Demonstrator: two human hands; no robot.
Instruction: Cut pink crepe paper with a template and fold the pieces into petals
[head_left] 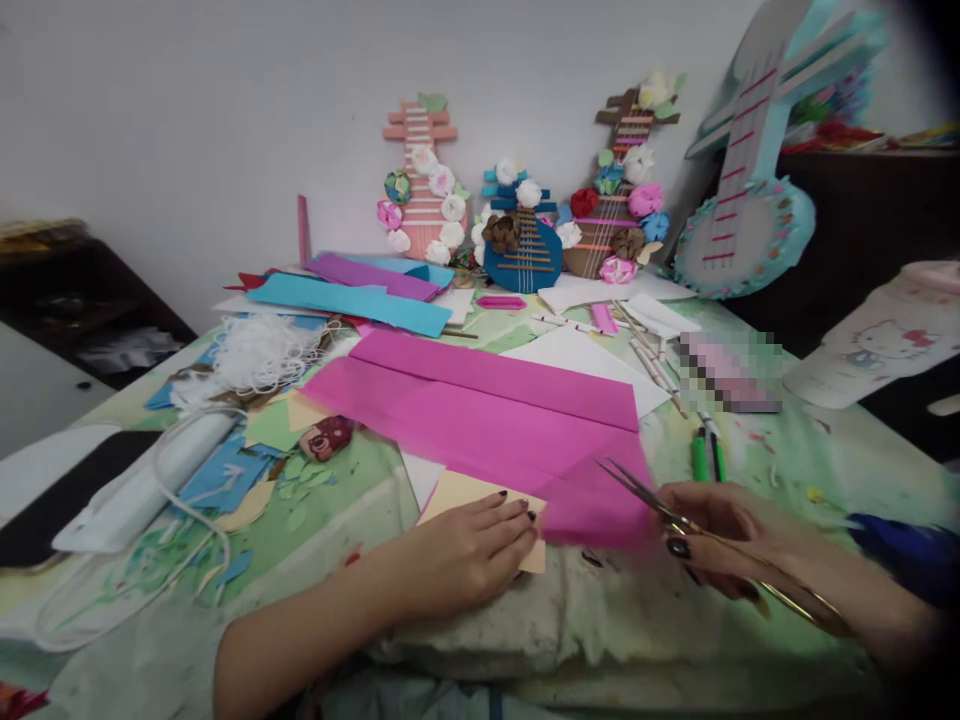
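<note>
My left hand (469,555) lies flat, fingers stretched out, on a cream piece of paper (457,492) near the front of the table. Behind it, long sheets of magenta paper (480,420) spread across the middle, partly over white paper (570,350). At the right, my right hand (720,535) grips a pair of scissors (675,520) with gold handles. Their tips point up and left, over the right end of the magenta paper. The lower right corner of that paper looks blurred beside my right fingers.
Paper lutes with flowers (525,250) lean on the wall behind. White string (266,355), blue and purple paper strips (352,300), and scraps crowd the left. Green-handled tools (701,455), a pixelated pink object (727,370) and a white cup (877,335) stand or lie right.
</note>
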